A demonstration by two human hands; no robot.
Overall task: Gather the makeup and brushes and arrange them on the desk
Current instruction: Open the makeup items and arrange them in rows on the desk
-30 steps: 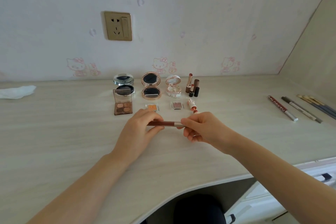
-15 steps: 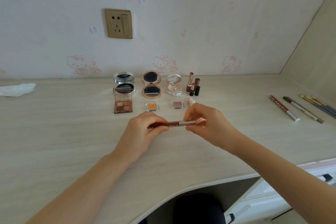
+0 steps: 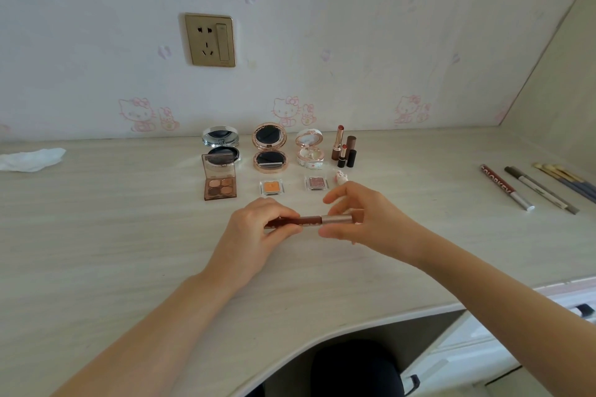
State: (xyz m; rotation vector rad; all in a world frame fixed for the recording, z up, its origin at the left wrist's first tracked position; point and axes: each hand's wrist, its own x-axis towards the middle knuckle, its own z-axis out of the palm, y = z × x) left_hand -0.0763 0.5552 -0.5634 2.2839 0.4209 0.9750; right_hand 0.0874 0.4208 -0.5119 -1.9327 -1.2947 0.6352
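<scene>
Both hands hold one brown lip pencil (image 3: 311,220) level above the desk (image 3: 96,251). My left hand (image 3: 258,229) pinches its brown barrel; my right hand (image 3: 361,219) grips its silver cap end. Behind them stand three open compacts: silver (image 3: 221,146), gold-rimmed (image 3: 269,147) and white floral (image 3: 309,149). Lipsticks (image 3: 344,148) stand to their right. An open eyeshadow palette (image 3: 220,183), an orange pan (image 3: 271,187), a pink pan (image 3: 316,183) and a small white figure tube (image 3: 339,177) lie in front.
Several pens and brushes (image 3: 535,187) lie at the desk's right end near the side wall. A crumpled tissue (image 3: 30,158) rests far left. A wall socket (image 3: 210,39) is above. The desk's curved front edge (image 3: 322,337) and white drawers (image 3: 516,348) are below.
My right hand slid rightward along the pencil onto the silver cap, so more of the pencil now shows between my hands. The left hand kept its grip.
</scene>
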